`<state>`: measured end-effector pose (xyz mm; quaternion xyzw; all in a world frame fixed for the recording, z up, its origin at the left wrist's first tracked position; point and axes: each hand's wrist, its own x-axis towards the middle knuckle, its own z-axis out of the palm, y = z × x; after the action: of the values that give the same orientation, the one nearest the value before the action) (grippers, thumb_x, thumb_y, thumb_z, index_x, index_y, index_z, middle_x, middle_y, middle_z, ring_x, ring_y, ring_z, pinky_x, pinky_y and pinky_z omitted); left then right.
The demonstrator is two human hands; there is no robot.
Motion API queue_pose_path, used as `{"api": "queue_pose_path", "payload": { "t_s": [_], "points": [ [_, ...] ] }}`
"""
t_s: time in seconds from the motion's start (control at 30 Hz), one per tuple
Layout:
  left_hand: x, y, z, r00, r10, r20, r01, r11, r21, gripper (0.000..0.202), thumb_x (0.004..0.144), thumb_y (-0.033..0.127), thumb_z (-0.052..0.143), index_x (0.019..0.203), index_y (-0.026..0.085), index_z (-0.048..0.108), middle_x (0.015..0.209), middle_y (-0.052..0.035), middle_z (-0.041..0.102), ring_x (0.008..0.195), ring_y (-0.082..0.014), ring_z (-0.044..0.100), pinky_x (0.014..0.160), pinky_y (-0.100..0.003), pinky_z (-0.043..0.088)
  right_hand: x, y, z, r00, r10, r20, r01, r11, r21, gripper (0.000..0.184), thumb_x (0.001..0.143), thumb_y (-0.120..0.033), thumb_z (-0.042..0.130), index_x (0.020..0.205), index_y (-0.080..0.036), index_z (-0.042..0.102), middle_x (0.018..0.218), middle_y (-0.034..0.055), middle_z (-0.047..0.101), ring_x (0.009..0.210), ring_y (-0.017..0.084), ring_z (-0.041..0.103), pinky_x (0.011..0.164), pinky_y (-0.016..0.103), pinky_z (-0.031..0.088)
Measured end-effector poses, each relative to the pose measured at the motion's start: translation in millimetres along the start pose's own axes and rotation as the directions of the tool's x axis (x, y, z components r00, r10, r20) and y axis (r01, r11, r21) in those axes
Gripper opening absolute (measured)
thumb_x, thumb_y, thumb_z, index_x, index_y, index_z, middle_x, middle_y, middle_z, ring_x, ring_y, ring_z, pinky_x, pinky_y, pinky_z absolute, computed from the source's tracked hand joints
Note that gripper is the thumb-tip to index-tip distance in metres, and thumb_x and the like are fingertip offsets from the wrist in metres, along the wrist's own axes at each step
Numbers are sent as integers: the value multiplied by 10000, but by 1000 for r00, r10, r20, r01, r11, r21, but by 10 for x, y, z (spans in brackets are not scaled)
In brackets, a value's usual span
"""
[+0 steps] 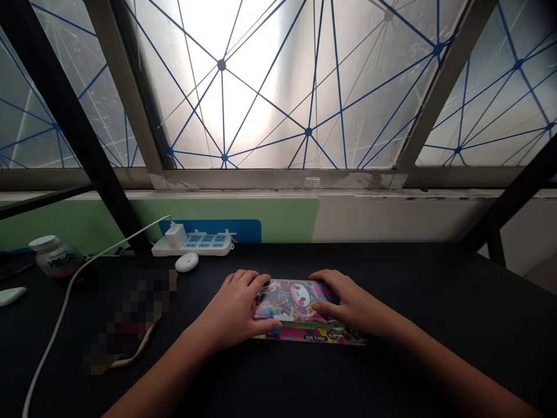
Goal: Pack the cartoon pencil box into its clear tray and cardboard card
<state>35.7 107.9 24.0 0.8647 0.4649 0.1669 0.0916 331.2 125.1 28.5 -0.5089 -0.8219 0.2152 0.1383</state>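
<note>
From the head view, your left hand (230, 310) and right hand (357, 305) lie on the two ends of a flat, brightly printed box (300, 310), with a cartoon face at its middle. Both hands are curved, not flat, with the fingers spread over its top. Your left fingers (243, 278) reach in from one end and your right fingers (324, 278) from the other. You can't tell whether they are gripping it or just resting on it. The box lies flat on a black table (435, 307), in front of you and between your forearms.

Beyond the box, a power strip (209, 244) sits against the wall, with a white charger (176, 235) plugged into it. A white cable (65, 307) runs from the charger down the left side. Near the strip lies a small white oval object (187, 262). Further left stands a bottle (55, 256) with a white cap. A blurred patch (130, 319) hides whatever lies left of your left hand. Above it all is a frosted window (278, 87) crossed with blue lines.
</note>
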Motion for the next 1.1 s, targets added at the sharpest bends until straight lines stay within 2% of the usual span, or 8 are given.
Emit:
{"api": "queue_pose_path", "payload": {
  "t_s": [0.23, 0.4, 0.53, 0.67, 0.77, 0.83, 0.97, 1.1],
  "points": [
    [5, 0, 48, 996, 38, -87, -31, 996, 81, 860, 732, 627, 778, 1432, 228, 478, 1349, -115, 566, 1231, -343, 487, 1078, -522, 380, 16, -9, 5, 999, -14, -52, 17, 997, 73, 581, 791, -611, 716, 1193, -213, 582, 1206, 112, 642, 1052, 290, 617, 880, 409, 510],
    [-4, 85, 45, 971, 123, -206, -79, 975, 210, 924, 695, 615, 822, 1443, 212, 461, 1340, -136, 564, 1244, -349, 492, 1143, -594, 259, -17, 7, -56, 975, -83, -206, 94, 995, 41, 570, 679, -552, 837, 1080, -229, 593, 1199, 101, 650, 1049, 290, 631, 869, 409, 525],
    [-11, 134, 0, 924, 177, -340, -79, 956, 281, 848, 799, 682, 690, 1453, 193, 460, 1328, -153, 568, 1237, -355, 506, 1159, -640, 187, -92, -94, -11, 871, -321, -373, 263, 944, -199, 593, 653, -503, 879, 1080, -217, 584, 1201, 121, 628, 1053, 300, 619, 863, 424, 515],
    [-34, 138, -117, 883, 160, -442, -12, 948, 319, 610, 883, 534, 680, 1357, 180, 531, 1279, -138, 609, 1200, -332, 541, 1172, -636, 170, -175, -282, 107, 750, -505, -427, 275, 825, -493, 638, 769, -393, 826, 1291, -194, 518, 1199, 146, 627, 1016, 314, 622, 834, 445, 505],
    [-59, 166, -177, 896, 157, -414, -8, 941, 340, 420, 833, 459, 765, 1124, 202, 607, 1140, -95, 669, 1144, -323, 573, 1175, -643, 156, -212, -378, 159, 739, -575, -352, 286, 740, -608, 574, 878, -239, 711, 1392, -161, 464, 1139, 134, 662, 919, 280, 639, 780, 414, 528],
    [-69, 205, -176, 928, 151, -342, -29, 941, 336, 344, 808, 406, 798, 1007, 209, 599, 1022, -61, 692, 1055, -301, 615, 1157, -629, 222, -222, -403, 168, 754, -594, -281, 313, 700, -642, 518, 912, -164, 635, 1399, -121, 465, 1085, 127, 690, 861, 264, 647, 732, 390, 546],
    [-73, 278, -131, 972, 133, -195, -66, 946, 317, 338, 812, 374, 801, 1018, 198, 598, 965, -46, 706, 895, -262, 665, 1052, -570, 405, -220, -393, 175, 782, -579, -230, 318, 688, -652, 342, 908, -114, 576, 1251, -110, 584, 1053, 121, 728, 862, 273, 679, 716, 393, 575],
    [-77, 300, -154, 980, 114, -162, -63, 954, 292, 387, 848, 501, 739, 1059, 195, 632, 978, -58, 715, 918, -283, 676, 1023, -563, 425, -227, -380, 205, 766, -602, -224, 348, 683, -643, 346, 902, -85, 547, 1243, -106, 602, 1154, 125, 739, 957, 277, 712, 814, 414, 591]
  ]
}}
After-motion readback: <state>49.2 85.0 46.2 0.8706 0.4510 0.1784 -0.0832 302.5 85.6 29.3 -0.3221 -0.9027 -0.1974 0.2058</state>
